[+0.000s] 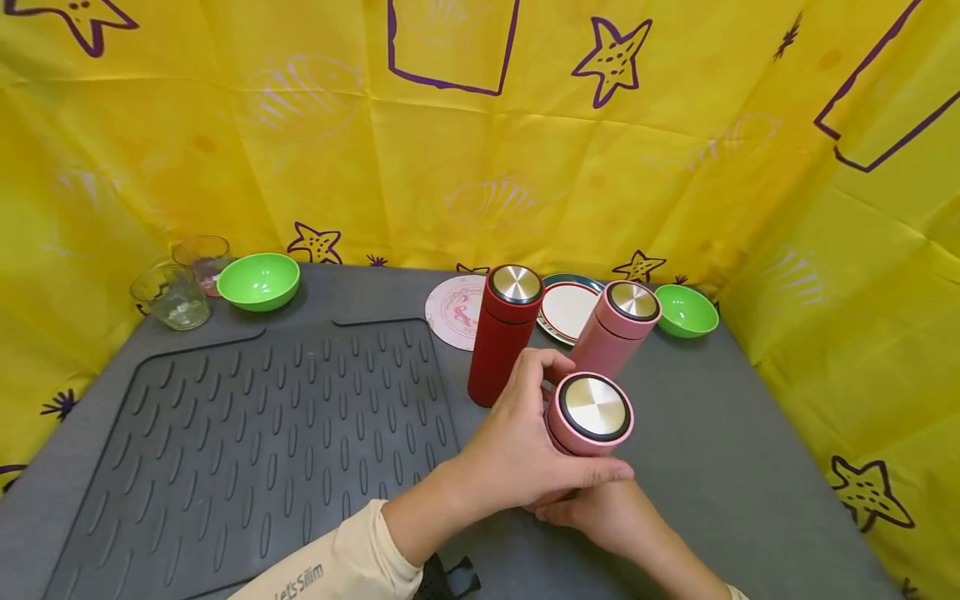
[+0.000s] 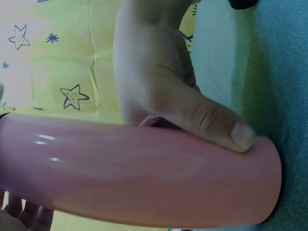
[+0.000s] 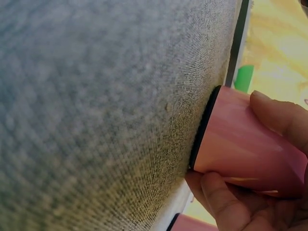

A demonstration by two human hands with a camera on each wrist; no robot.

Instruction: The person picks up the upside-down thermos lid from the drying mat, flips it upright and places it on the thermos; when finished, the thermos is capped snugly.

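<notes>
Your left hand [image 1: 517,454] and right hand [image 1: 600,517] both wrap the nearest pink flask [image 1: 588,414], fingers [image 2: 211,120] curled snugly round its body; the left thumb lies along its side and the right hand's fingers cup it from underneath. The flask is tilted, its steel-topped lid facing up toward you, and its base rests against the grey counter [image 1: 735,450] in the right wrist view.

Just beyond your left fingers stands a red flask [image 1: 502,342], upright. Beside it, past your fingertips to the right, stands a 2nd pink flask [image 1: 618,329], also upright. To the left of your left hand lies a dark ribbed mat [image 1: 277,425].

Farther back, behind the 2 standing flasks, lie a pink plate [image 1: 453,312] and a white plate [image 1: 566,310], with a green bowl [image 1: 686,311] right of them. Far left sit another green bowl [image 1: 258,281] and 2 glasses [image 1: 172,296].
</notes>
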